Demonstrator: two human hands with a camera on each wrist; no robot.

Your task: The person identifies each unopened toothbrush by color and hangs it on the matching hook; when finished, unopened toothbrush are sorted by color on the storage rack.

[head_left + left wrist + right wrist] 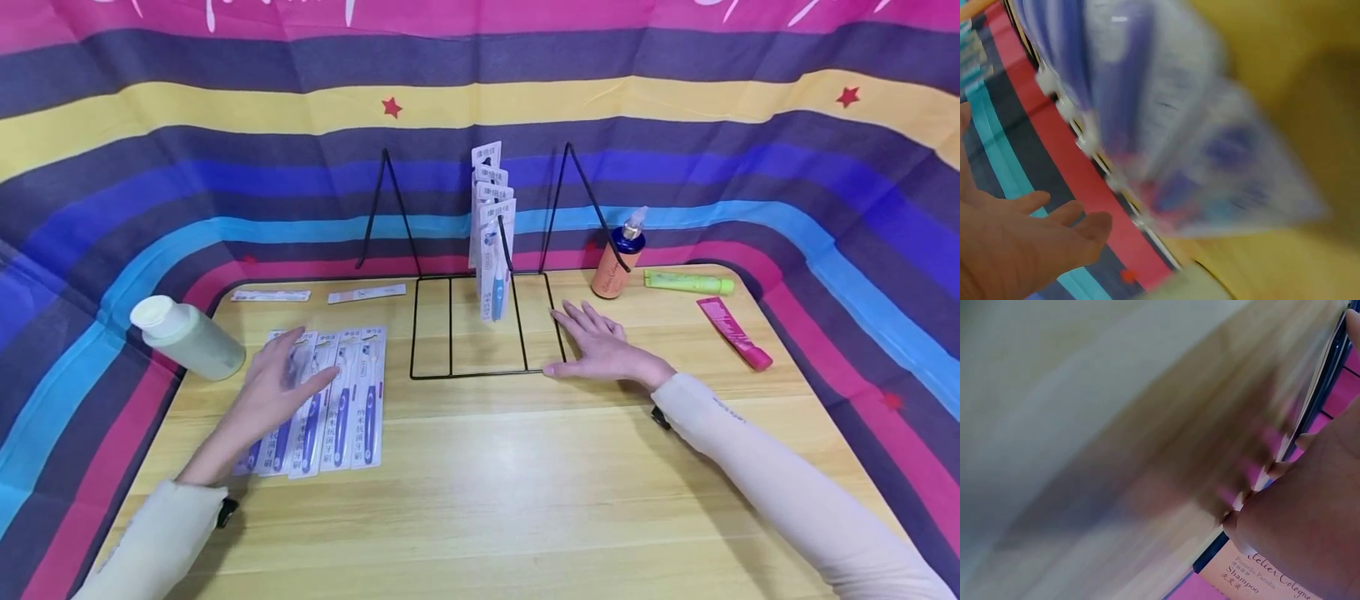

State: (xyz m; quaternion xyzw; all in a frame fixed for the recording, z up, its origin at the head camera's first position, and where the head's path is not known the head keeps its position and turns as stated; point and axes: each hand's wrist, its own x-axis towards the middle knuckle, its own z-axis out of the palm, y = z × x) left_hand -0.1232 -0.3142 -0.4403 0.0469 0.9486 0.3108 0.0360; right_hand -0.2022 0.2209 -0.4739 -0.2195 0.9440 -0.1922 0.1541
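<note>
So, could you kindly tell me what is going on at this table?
A person's left hand is over flat, clear-fronted packs of purple-handled toothbrushes on the pale wood-grain table. Their right hand is spread at the right side of a black wire rack, where narrow white-topped toothbrush packs hang in the middle. Neither hand grips anything.

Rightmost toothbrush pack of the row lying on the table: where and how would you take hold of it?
The pack is probably best pinched at its right long edge, coming from above and the right: it lies flat, bare tabletop borders that side, and the neighbouring pack crowds its left.
</note>
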